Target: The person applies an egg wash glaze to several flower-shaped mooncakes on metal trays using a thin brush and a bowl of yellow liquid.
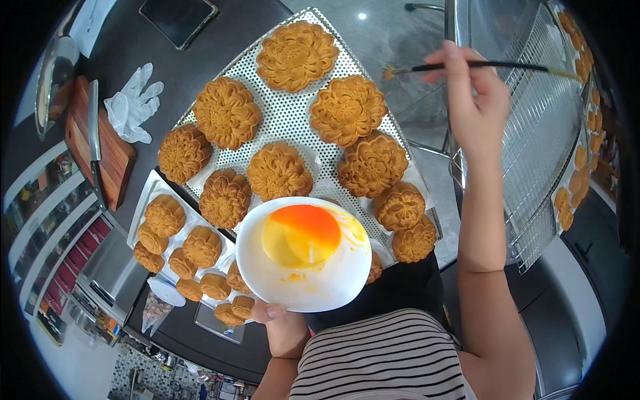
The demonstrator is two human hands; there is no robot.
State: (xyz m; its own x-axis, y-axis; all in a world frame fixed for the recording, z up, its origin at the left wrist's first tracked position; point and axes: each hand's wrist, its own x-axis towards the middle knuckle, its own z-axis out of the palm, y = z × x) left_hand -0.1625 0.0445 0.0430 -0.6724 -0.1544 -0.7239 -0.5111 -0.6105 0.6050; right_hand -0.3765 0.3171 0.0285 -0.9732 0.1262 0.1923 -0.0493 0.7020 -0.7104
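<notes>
My left hand grips the near rim of a white bowl, tilted, with egg yolk and clearer liquid pooled at its far side. Raised at the right, my right hand pinches a thin black-handled brush; its fanned bristles point left, touching nothing. Golden mooncakes with flower patterns, among them a large one, lie on a perforated metal tray beyond the bowl. The bowl hides part of that tray. Smaller mooncakes sit on a white tray to the left.
On the dark counter lie a phone, a crumpled clear glove and a wooden board with a knife. Wire racks stand at the right, with more mooncakes beyond. A lidded bag is at the lower left.
</notes>
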